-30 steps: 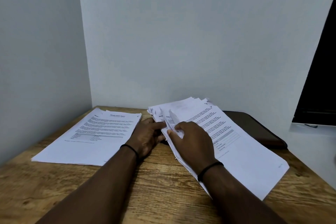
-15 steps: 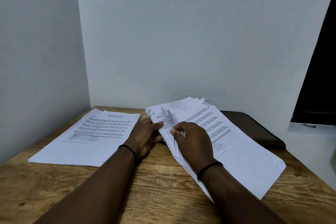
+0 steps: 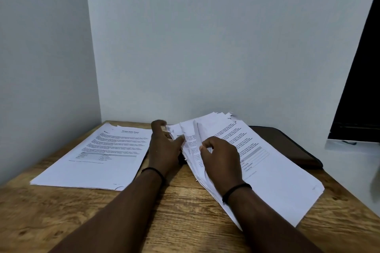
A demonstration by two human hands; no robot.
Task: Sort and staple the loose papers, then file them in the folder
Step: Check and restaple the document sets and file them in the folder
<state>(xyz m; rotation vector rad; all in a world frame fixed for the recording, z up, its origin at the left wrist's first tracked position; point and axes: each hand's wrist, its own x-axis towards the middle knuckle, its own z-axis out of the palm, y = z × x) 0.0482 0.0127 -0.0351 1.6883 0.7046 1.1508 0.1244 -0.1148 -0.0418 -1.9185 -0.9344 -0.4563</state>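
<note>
Sorting underway — fanned paper stack (image 3: pixel 257 162) sits at table (image 3: pixel 82 222) centre-right, edges splayed so pages can be leafed. R hand (image 3: pixel 221 158) pinches up a sheet edge; L hand (image 3: pixel 163 148), fingers spread, steadies the stack's left edge. Sorted pile (image 3: pixel 96 156) lies apart at left, w/ dark folder (image 3: pixel 287 146) behind stack — filing prob. last.

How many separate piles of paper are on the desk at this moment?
2. A flat pile lies on the desk's left side. A fanned pile lies right of centre, with the left hand and right hand working its left edge. Loose sheets beneath may be hidden.
</note>
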